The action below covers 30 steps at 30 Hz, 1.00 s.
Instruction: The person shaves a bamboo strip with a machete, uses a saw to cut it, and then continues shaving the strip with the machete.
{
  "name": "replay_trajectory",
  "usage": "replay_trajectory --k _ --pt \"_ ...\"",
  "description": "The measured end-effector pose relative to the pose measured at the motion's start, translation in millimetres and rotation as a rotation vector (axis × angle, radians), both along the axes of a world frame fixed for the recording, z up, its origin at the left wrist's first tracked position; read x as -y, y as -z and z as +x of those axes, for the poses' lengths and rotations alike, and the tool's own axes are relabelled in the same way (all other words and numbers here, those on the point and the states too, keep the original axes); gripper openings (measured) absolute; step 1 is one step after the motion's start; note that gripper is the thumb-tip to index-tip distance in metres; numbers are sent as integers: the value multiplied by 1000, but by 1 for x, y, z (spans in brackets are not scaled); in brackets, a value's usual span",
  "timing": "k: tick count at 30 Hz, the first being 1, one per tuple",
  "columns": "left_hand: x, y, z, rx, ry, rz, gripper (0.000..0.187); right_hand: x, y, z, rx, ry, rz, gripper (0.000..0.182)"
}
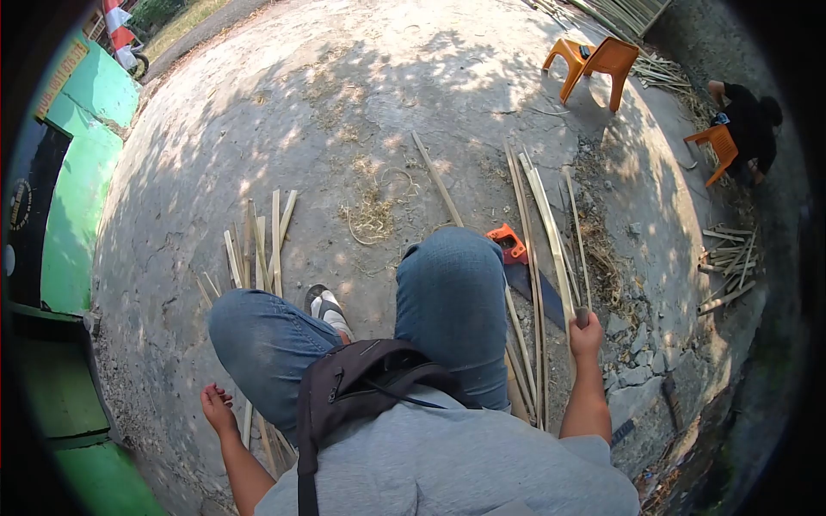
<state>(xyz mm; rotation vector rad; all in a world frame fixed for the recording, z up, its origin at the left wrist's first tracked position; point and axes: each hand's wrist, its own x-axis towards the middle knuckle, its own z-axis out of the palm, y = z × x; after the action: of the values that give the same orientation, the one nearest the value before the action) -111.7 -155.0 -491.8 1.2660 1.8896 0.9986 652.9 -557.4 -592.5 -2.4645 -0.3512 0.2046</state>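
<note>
My right hand (587, 337) is closed around a short dark brown handle (582, 317). What it belongs to does not show. Long split bamboo strips (551, 225) lie on the ground beside that hand. Between them and my right knee is a hand saw (508, 245) with an orange handle, its dark blade partly under the strips. My left hand (218, 406) hangs out to the left of my thigh, fingers loosely curled and apart, with nothing seen in it. Near it, more bamboo strips (261, 245) lie on the ground, partly hidden by my left leg.
An orange plastic chair (602, 64) stands ahead on the concrete ground (215, 155). A person in black (747, 120) sits at the far right by another orange chair (718, 148). Short bamboo pieces (731, 262) lie nearby. Thin shavings (372, 219) are ahead; a green wall (82, 189) borders the left.
</note>
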Motion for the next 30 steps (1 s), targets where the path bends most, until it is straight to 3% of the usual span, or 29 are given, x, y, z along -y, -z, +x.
replay_trajectory --k 8,12,13,16,22,25,26,29,30 --pt "-104 -92 137 -81 425 412 20 -85 -113 44 -198 -290 332 18" --pt "-116 -175 248 -435 752 752 34 -150 -223 12 -401 -407 485 17" --pt "-118 -183 273 -400 821 826 43 -161 -245 5 -462 -436 529 17" --pt "-126 -206 317 -750 943 978 66 -186 -292 -6 -523 -516 466 21" --pt "-161 -244 342 -873 794 1151 85 -219 -346 -33 -575 -753 375 22" --pt "-172 -257 326 -896 878 1154 89 -227 -373 -46 -568 -846 306 21" --pt "-171 -267 320 -898 867 1216 72 -230 -380 -49 -585 -887 303 22" --pt "-182 -276 292 -828 1146 1016 42 -235 -382 -47 -587 -963 280 23" --pt "-179 -278 286 -828 1132 966 34 -238 -386 -47 -566 -991 258 22"
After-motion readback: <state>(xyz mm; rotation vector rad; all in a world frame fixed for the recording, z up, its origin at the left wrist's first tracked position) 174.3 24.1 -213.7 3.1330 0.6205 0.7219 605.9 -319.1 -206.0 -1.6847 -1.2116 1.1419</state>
